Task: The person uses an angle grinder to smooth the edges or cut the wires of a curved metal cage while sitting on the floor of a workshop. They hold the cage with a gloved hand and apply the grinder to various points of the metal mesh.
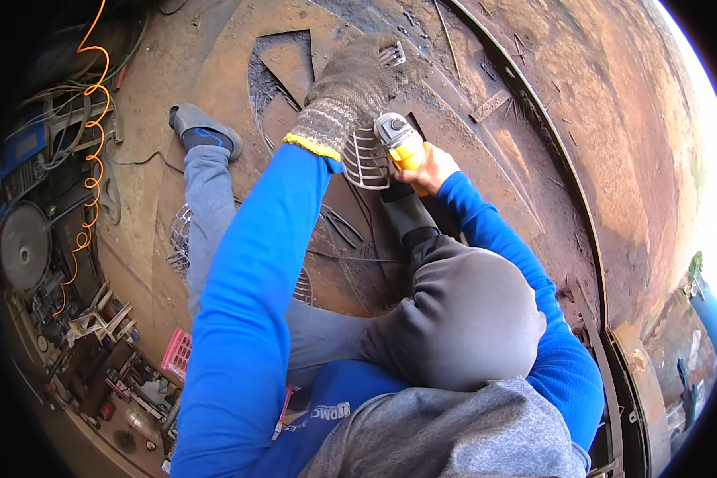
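My left hand [349, 84], in a dark knitted glove with a yellow cuff, grips a curved metal grate [366, 159]. Light bars of the grate show below the glove, and a small barred end sticks out past the fingertips. My bare right hand [433, 169] is wrapped round a yellow angle grinder [407, 149] with a silver head. The grinder's head is right beside the grate's right edge; whether they touch, I cannot tell. Its disc is hidden from this view.
Under the work lies a rusty steel plate [486, 187] with cut-outs. A curved metal rim [554, 131] runs along the right. An orange coiled cable [95, 123] hangs at left, near a large round disc [25, 245]. More grates [181, 231] and a pink basket [178, 353] lie lower left.
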The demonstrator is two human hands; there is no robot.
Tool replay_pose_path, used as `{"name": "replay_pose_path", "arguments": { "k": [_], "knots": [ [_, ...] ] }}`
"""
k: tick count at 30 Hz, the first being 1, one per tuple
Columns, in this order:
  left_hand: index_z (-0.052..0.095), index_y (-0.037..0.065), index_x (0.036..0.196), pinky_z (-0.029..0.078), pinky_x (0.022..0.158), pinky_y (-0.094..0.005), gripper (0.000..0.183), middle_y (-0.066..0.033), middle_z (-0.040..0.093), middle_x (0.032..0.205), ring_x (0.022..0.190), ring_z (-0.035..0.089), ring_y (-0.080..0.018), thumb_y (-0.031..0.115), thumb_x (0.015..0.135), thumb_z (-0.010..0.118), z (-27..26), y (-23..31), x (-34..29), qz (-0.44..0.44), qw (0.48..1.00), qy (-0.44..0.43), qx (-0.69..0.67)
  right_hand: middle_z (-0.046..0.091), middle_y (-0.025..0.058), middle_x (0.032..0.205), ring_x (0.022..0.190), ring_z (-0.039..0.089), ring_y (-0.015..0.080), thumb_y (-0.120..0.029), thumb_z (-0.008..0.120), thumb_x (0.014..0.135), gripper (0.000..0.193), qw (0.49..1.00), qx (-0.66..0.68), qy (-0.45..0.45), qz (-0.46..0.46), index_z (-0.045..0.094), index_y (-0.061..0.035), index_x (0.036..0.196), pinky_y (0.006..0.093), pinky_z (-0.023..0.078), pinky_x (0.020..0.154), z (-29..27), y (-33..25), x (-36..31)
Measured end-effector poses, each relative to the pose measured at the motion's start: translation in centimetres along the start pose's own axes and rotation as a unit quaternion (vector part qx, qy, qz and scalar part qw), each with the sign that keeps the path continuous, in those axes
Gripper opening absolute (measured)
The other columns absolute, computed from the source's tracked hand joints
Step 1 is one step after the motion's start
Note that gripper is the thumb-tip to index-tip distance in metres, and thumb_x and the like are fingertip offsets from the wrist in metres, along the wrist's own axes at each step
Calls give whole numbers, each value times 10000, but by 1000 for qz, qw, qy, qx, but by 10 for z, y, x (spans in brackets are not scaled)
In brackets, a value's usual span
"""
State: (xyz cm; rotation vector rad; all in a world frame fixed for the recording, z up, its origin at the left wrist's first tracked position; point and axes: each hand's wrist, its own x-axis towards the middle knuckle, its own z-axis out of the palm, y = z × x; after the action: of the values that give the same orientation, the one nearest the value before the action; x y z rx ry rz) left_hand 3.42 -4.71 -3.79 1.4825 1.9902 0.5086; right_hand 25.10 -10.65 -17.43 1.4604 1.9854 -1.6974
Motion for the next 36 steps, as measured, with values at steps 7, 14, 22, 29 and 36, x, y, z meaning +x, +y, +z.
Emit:
{"name": "replay_pose_path", "arguments": {
  "k": [7, 14, 22, 29, 36],
  "knots": [
    [632, 93, 1326, 488, 1037, -428, 682, -187, 658, 1295, 1225, 617, -368, 519, 823, 806, 2, 3, -4, 11, 999, -1, 41, 720, 235, 1082, 1031, 708, 375, -499, 873, 657, 767, 1000, -1, -1, 15, 625, 2, 1183, 429, 546, 911, 7, -4, -6],
    [642, 94, 1323, 492, 1045, -432, 674, -170, 676, 1295, 1220, 630, -350, 510, 821, 814, 2, -5, -9, 61, 997, 27, 42, 715, 245, 1113, 1058, 698, 385, -463, 878, 661, 777, 1000, 15, 14, 0, 612, 8, 1219, 435, 544, 935, 14, 8, 19],
    [642, 108, 1336, 497, 1039, -426, 665, -164, 663, 1313, 1215, 629, -347, 492, 822, 818, -5, -13, -8, 11, 1000, 16, 14, 727, 209, 1092, 1040, 703, 347, -467, 886, 662, 716, 993, 99, -37, -43, 658, -7, 1161, 411, 541, 918, 15, 35, 20],
    [657, 89, 1308, 506, 1025, -409, 672, -170, 676, 1286, 1192, 642, -339, 511, 811, 822, -3, -13, -10, 28, 998, 36, 44, 725, 128, 1070, 998, 688, 261, -352, 896, 697, 643, 990, 124, -65, -22, 661, -30, 1202, 372, 530, 906, 18, 31, 17],
    [663, 97, 1300, 522, 987, -431, 669, -176, 705, 1208, 1146, 663, -355, 508, 799, 825, -4, 1, -23, 21, 999, -7, 46, 734, 76, 1060, 947, 678, 176, -265, 875, 760, 498, 963, 235, -128, -23, 698, -25, 1159, 326, 516, 899, 1, 4, 24]
  ]
}}
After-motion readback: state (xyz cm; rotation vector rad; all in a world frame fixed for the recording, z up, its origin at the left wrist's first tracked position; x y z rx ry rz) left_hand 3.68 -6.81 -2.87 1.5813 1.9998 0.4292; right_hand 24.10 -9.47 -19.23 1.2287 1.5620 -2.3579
